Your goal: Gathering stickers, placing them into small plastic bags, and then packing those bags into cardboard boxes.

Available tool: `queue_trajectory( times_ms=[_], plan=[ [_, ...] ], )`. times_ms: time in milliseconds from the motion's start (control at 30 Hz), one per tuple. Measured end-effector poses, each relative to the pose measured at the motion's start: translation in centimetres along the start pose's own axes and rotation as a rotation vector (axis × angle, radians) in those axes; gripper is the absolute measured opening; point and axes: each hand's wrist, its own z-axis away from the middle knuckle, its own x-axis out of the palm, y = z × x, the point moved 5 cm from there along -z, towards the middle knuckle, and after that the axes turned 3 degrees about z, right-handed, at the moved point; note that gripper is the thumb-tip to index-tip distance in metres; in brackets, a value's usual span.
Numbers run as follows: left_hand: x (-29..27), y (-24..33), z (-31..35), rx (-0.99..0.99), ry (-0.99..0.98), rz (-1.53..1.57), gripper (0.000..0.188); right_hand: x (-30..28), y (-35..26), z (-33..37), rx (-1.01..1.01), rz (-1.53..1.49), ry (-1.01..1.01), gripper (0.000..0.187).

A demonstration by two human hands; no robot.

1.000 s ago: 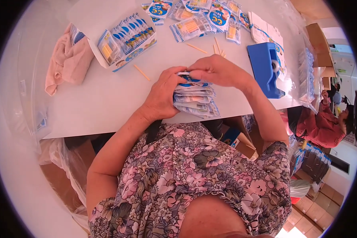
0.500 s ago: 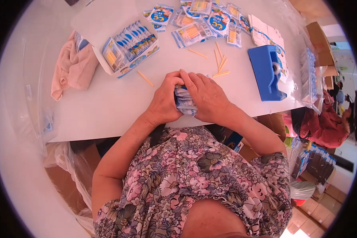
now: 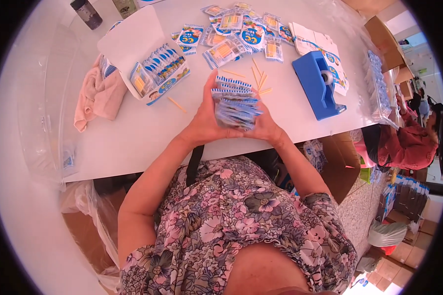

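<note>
Between my two hands is a stack of small clear packets [image 3: 236,105] with blue-and-white striped edges, held above the near part of the table. My left hand [image 3: 206,120] grips its left side, and my right hand [image 3: 267,123] closes on the right side. Ahead and to the left stands an open white box [image 3: 168,87] with its lid up, filled by a row of similar packets [image 3: 163,64]. Several thin yellow sticks [image 3: 259,78] lie loose just beyond my right hand, and one more stick [image 3: 177,104] rests to the left.
A pile of packets [image 3: 251,34] spreads over the far table. At the right are a blue tape dispenser [image 3: 316,86] and flat white cartons [image 3: 325,46]. A pink cloth [image 3: 101,93] lies left of the box. A person in red [image 3: 403,147] is at the far right.
My hands have opened out from around the stack and tipped it, so its striped edges now show. The view has shifted a little, bringing a dark jar into sight at the far left.
</note>
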Motion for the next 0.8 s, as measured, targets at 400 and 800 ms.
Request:
queue_trajectory(
  times_ms=[400, 800],
  plan=[
    [1.4, -3.8, 2.2, 0.055, 0.020, 0.020, 0.141, 2.3, 2.5, 1.4, 0.078, -0.265, 0.029, 0.105],
    [-9.6, 6.4, 7.1, 0.398, 0.624, -0.934, 0.131, -0.7, -5.6, -1.5, 0.322, 1.028, -0.157, 0.087]
  ],
)
